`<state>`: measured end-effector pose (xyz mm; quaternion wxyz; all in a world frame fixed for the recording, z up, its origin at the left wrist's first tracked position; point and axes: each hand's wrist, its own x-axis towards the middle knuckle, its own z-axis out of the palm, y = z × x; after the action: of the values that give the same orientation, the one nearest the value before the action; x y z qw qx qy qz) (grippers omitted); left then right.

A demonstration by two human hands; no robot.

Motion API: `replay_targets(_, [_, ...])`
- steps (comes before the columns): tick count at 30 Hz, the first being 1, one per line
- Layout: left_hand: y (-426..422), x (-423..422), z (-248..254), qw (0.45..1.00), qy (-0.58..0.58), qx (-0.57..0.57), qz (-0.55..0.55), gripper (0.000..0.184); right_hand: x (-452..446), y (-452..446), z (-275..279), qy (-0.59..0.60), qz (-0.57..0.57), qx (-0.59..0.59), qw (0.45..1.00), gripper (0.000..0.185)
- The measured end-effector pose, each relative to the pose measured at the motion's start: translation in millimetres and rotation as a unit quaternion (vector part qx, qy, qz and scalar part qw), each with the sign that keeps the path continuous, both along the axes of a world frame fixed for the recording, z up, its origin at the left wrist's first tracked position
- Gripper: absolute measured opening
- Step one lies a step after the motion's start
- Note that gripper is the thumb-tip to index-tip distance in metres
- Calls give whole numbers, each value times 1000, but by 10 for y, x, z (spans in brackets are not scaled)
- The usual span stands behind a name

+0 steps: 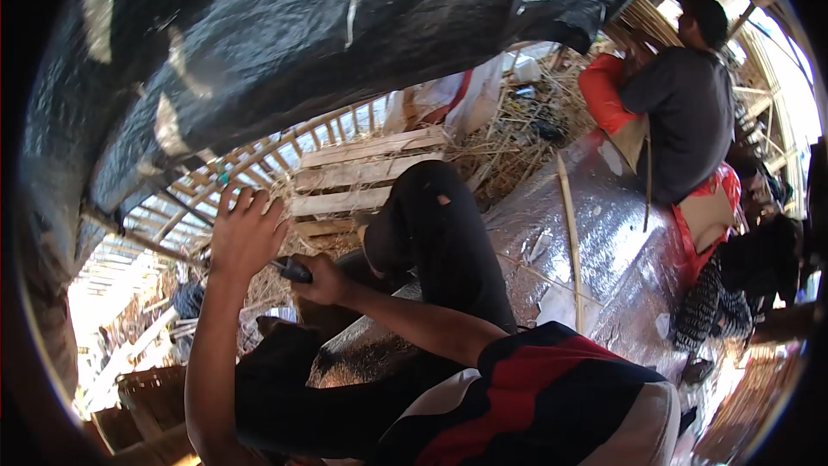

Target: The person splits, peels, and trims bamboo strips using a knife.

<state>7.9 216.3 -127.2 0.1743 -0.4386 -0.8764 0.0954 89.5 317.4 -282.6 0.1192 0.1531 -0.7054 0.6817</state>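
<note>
My left hand (246,235) is raised at the left, its back towards me and its fingers apart. A thin dark strip (188,209) runs up to its outer side; whether it passes behind the palm is hidden. Close beside it, my right hand (323,280) is closed round the black handle of a knife (296,270). A short piece of the blade shows between the two hands, and the rest is hidden behind my left hand. My bent knee in dark trousers (444,224) is to the right of the knife.
Black plastic sheeting (328,26) hangs overhead. Wooden slats (366,174) and loose straw (526,121) lie beyond my knee. A shiny sheet (604,224) with a bamboo stick (569,233) on it is to the right. A person in a dark shirt (690,112) sits at the upper right.
</note>
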Motion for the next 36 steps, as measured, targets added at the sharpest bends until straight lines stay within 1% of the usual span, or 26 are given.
replay_targets(2, [-1,-42,-23,999,9,22,-33,31,-30,30,-28,9,-17,5,1000,20])
replay_targets(4, [8,-66,-55,998,13,37,-58,32,-138,15,-100,22,24,14,999,22])
replay_targets(5, [-17,-68,-52,997,15,44,-68,32,-159,-24,-110,24,16,15,999,22])
replay_targets(7, [-72,-109,-10,1000,-19,14,-13,31,-146,-30,-5,22,8,-18,1000,22])
replay_targets(9, [-45,-106,1,997,-72,15,-7,30,-135,18,19,36,-5,-1,999,22])
replay_targets(11, [71,-56,-15,996,-65,36,-39,30,-102,48,-45,-14,26,22,999,28])
replay_targets(13, [44,-91,-13,996,-49,47,-66,30,-175,-26,-51,-3,12,28,1000,30])
replay_targets(15, [-13,-139,-79,999,-2,-32,15,28,-174,-54,-66,-11,22,-5,1000,32])
replay_targets(16, [0,-112,-54,999,-41,-5,7,26,-207,6,-77,-8,19,-4,1000,32])
replay_targets(17, [57,-112,-47,999,-40,-6,11,26,-232,54,-100,9,16,-7,1000,33])
replay_targets(18, [87,-87,-9,996,0,42,-84,24,-203,-12,-126,22,26,-16,999,33])
replay_targets(19, [88,-60,52,981,41,86,-170,22,-175,27,-74,-4,40,-3,999,35])
replay_targets(21, [113,109,201,964,21,155,-214,22,-112,47,-37,-51,26,-51,997,30])
replay_targets(22, [41,175,209,960,22,186,-209,21,-73,85,47,-50,9,-38,998,28])
replay_targets(23, [-46,241,180,954,26,221,-202,20,-28,156,133,-99,20,-17,995,28])
replay_targets(24, [-177,327,170,953,-7,252,-168,22,-4,210,167,-105,14,59,993,30])
replay_targets(25, [-286,361,159,947,-33,288,-142,24,4,231,140,-69,-10,43,997,30])
replay_targets(27, [-575,388,76,939,-134,311,-58,29,-1,340,189,-109,33,48,992,20])
replay_targets(28, [-729,421,33,931,-225,285,35,35,-23,364,143,-164,32,89,982,17])
replay_targets(29, [-809,381,-79,931,-215,291,51,35,-49,368,112,-158,50,94,982,17])
replay_targets(31, [-916,308,-420,898,-299,272,175,44,-8,347,253,-149,-11,65,987,18])
replay_targets(32, [-891,333,-542,912,-297,225,171,50,-1,367,336,-147,0,66,987,18])
replay_targets(33, [-802,357,-629,924,-296,177,165,57,4,393,427,-154,-1,125,980,19])
replay_targets(34, [-650,391,-667,916,-302,224,140,55,2,405,493,-159,-2,187,969,21])
replay_targets(35, [-487,394,-704,905,-305,275,114,53,3,399,529,-156,5,193,969,21])
replay_targets(36, [-389,275,-932,873,-337,333,114,44,27,404,550,-170,9,170,971,17])
